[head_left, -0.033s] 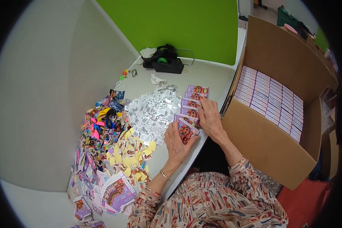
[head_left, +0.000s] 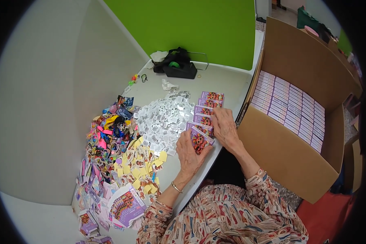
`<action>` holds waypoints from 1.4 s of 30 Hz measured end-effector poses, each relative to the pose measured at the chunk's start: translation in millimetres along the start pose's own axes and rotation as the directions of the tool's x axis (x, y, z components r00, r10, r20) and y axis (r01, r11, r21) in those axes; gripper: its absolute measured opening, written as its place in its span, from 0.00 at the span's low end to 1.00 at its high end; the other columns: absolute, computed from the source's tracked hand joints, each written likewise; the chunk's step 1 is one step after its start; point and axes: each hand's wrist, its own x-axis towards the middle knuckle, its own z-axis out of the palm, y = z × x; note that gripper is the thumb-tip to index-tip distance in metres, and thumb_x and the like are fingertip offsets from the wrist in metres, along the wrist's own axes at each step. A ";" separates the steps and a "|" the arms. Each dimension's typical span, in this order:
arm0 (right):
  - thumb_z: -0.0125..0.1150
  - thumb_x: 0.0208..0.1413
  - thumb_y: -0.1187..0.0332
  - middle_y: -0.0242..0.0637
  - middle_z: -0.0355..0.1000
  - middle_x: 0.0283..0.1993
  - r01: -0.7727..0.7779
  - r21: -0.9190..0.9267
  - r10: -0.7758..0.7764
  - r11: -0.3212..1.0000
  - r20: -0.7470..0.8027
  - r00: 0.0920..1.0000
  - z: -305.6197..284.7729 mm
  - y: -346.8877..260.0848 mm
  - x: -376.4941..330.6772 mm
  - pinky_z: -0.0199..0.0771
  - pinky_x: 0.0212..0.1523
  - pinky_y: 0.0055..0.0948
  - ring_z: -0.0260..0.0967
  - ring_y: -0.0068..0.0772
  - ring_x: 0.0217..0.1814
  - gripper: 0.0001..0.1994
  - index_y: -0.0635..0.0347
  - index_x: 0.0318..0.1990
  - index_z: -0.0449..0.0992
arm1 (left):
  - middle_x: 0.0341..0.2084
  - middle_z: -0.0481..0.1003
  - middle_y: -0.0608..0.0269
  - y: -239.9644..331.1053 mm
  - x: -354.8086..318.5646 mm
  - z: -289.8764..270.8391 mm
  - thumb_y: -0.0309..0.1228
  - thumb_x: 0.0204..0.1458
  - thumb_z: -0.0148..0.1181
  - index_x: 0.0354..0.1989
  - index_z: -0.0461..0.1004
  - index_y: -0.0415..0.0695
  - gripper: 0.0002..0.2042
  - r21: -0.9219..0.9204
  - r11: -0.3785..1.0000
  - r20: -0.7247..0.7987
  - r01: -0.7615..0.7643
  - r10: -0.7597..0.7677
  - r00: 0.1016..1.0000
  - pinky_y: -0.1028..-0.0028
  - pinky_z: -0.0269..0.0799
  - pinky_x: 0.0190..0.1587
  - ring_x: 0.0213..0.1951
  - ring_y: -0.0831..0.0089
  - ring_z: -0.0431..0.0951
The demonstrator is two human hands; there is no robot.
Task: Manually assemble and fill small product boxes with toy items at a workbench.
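A row of overlapping small purple boxes (head_left: 208,103) with printed cartoon figures runs along the table's right side. My left hand (head_left: 188,156) grips the nearest purple box (head_left: 199,142), its fingers on the left edge and its thumb on the lower right; this box lies tilted against the row. My right hand (head_left: 225,128) is closed, with bent fingers pressed on the right edge of the boxes in mid-row; its thumb is hidden. Just left of the row spreads a heap of small white-and-clear packets (head_left: 162,118).
Left of the packets lie mixed colourful trinkets (head_left: 105,140), yellow cards (head_left: 140,162) and fanned purple sheets (head_left: 127,206). A black tape dispenser (head_left: 179,71) stands at the back by the green panel (head_left: 191,32). An open carton (head_left: 288,158) filled with small boxes stands to the right.
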 end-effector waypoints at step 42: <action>0.54 0.61 0.66 0.57 0.61 0.56 -0.116 0.227 0.100 0.967 0.081 0.992 -9.7 -0.8 -25.2 0.69 0.52 0.41 0.64 0.58 0.54 0.20 0.70 0.55 0.62 | 0.58 0.55 0.39 2.6 12.9 16.3 0.41 0.44 0.70 0.64 0.50 0.35 0.44 -0.139 0.990 -0.043 0.010 -0.016 0.999 0.53 0.52 0.60 0.56 0.44 0.56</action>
